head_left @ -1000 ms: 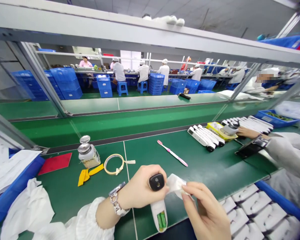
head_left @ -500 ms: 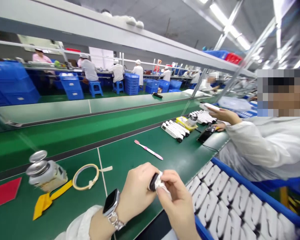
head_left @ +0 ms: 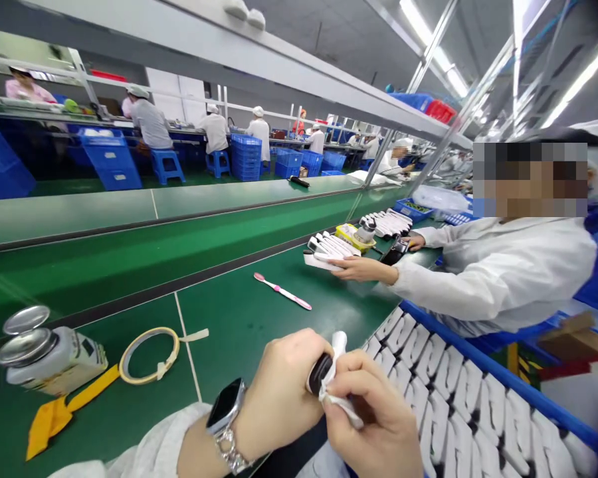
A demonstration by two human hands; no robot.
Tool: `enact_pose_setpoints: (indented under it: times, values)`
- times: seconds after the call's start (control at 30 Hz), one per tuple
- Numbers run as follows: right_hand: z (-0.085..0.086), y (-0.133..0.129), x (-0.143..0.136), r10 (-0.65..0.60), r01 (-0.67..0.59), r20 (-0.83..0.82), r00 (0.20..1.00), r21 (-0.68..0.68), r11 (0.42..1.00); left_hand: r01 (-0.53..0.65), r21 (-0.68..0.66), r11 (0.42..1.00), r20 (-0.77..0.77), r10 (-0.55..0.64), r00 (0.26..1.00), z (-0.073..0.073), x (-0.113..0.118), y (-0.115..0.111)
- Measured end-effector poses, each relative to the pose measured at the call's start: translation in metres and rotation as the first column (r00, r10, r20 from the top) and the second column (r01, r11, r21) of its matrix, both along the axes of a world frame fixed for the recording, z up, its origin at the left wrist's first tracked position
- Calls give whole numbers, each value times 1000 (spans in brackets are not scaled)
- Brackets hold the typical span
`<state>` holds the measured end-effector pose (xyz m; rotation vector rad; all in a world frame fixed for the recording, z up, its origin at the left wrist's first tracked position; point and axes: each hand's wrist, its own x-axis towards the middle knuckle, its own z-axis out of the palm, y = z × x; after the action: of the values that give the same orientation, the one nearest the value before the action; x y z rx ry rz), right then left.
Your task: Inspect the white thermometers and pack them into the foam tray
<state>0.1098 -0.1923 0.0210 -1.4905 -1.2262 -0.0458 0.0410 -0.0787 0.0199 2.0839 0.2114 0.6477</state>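
My left hand (head_left: pixel 290 390), with a watch on its wrist, is wrapped round a device whose black end (head_left: pixel 319 373) sticks out toward the right. Most of the device is hidden by my fingers. My right hand (head_left: pixel 373 411) pinches a crumpled white cloth (head_left: pixel 339 382) against that black end. Beyond my hands a pink and white toothbrush (head_left: pixel 282 291) lies on the green bench (head_left: pixel 229 325).
At the left are a metal-topped bottle (head_left: pixel 54 358), a tape roll (head_left: pixel 149 355) and a yellow strip (head_left: pixel 50 425). A blue crate (head_left: pixel 508 372) of white devices stands at the right. A co-worker's hand (head_left: pixel 361 269) holds a white device beside a row of others.
The view has swung right. The co-worker's hand has brought a white device down to the near row. My hands still hold the device and cloth, with the cloth now spread differently.
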Motion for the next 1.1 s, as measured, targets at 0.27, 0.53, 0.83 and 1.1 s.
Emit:
enact_pose_setpoints:
  times: [0.27,0.53,0.83,1.1]
  values:
    - [1,3,1,45,-46,-83,996,-20,999,-19,42,999,49,17,999,2,-5,1]
    - [3,3,-1,59,-65,-110,992,-43,997,-7,54,999,58,4,998,-1,-4,3]
    - [1,5,0,53,-59,-124,991,-43,997,-33,86,996,59,28,998,-4,-3,5]
    - [5,8,3,55,-60,-109,993,-44,997,-34,88,996,75,27,997,-1,-5,5]
